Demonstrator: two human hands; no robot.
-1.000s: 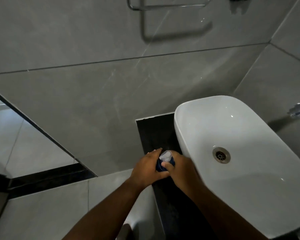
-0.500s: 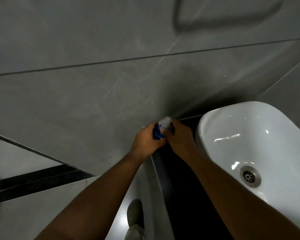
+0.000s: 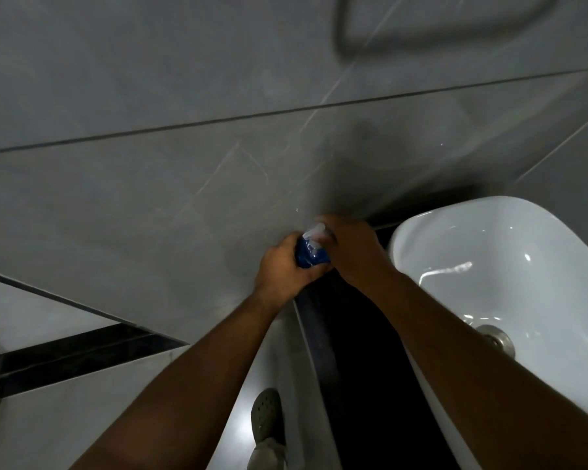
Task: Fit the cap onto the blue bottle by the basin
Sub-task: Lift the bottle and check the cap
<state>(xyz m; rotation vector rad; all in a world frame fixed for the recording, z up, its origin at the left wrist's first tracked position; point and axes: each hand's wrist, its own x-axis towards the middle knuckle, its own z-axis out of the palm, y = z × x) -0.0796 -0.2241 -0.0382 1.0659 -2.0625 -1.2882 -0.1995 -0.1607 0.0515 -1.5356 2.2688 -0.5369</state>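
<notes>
The left hand [image 3: 282, 269] was wrapped closed around the body of the blue bottle [image 3: 311, 256], with the fingers curled around its near and left sides. The bottle was held upright, above the far end of the dark table [image 3: 357, 334], close to the grey tiled wall [image 3: 184, 164] and just to the left of the white basin [image 3: 496, 266]. Whether the bottle base touched the table could not be determined, as the hands covered it.

The right hand [image 3: 353, 252] was closed over the top of the bottle, with its fingers gripping the clear cap [image 3: 314, 230] from the right side. The cap sat at the bottle neck; the frame was too blurred to show whether it was fully seated.

Both forearms extended from the near edge of the view toward the bottle. The right forearm crossed over the left rim of the basin. The basin drain [image 3: 498, 339] was visible beside that forearm. On the floor [image 3: 82, 401] at near left, a shoe [image 3: 267, 415] was visible below the table edge.
</notes>
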